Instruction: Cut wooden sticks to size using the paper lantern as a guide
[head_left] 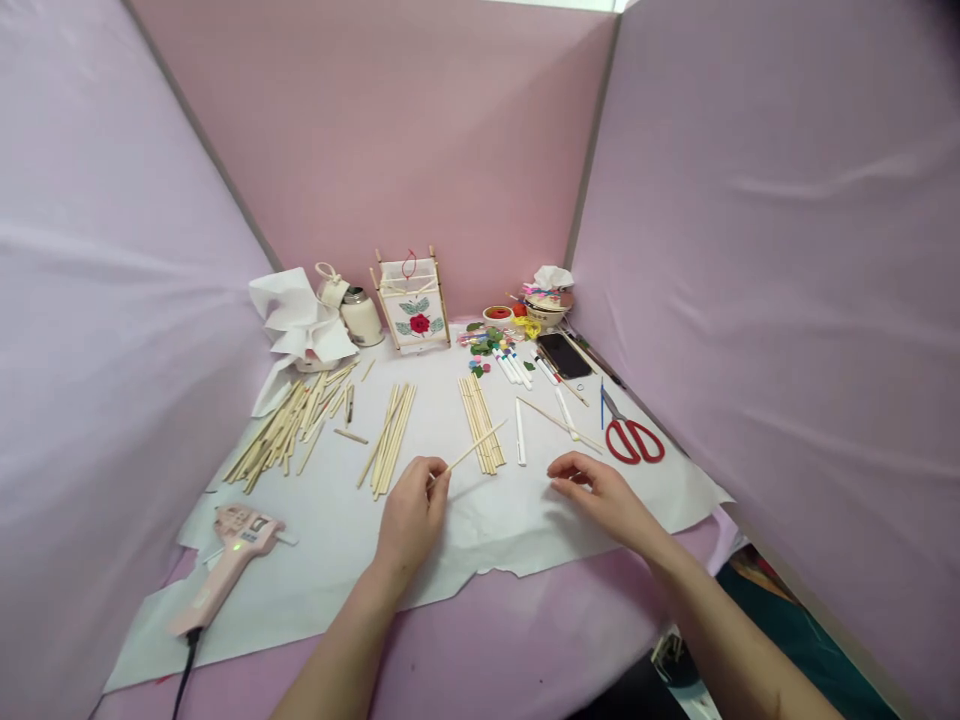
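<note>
views: one, head-worn | position: above the near edge of the counter point(525, 640) | facing: forward and down toward the pink back wall point(420, 130) | range: close, both hands in the lower middle | overlap: no second view

2 bare forearms — no sleeves, rings or watch showing.

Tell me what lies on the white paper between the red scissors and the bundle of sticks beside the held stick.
Head view: between the red scissors and the stick bundle lie a white pen-like stick, another white one and a thin wooden skewer crossing it.
</note>
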